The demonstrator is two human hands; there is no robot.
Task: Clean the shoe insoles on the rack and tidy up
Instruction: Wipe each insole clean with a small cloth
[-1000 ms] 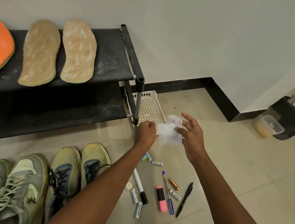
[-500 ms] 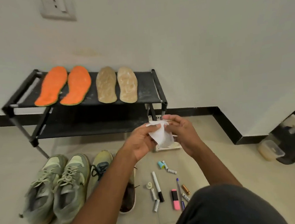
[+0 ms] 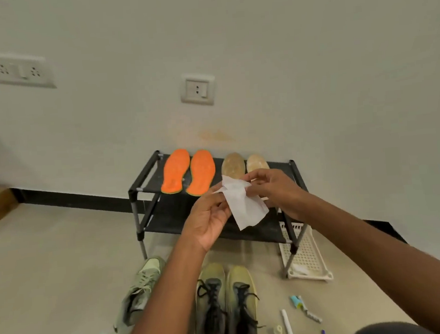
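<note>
both grips, left hand [image 3: 209, 217] and right hand [image 3: 273, 189], pinch the white wipe [image 3: 244, 204] above the rack [image 3: 149, 190].

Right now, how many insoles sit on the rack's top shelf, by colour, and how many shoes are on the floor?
Orange insoles: 2
Tan insoles: 2, partly hidden behind the wipe and the right hand
Shoes in view on the floor: 3
Total: 7
</note>
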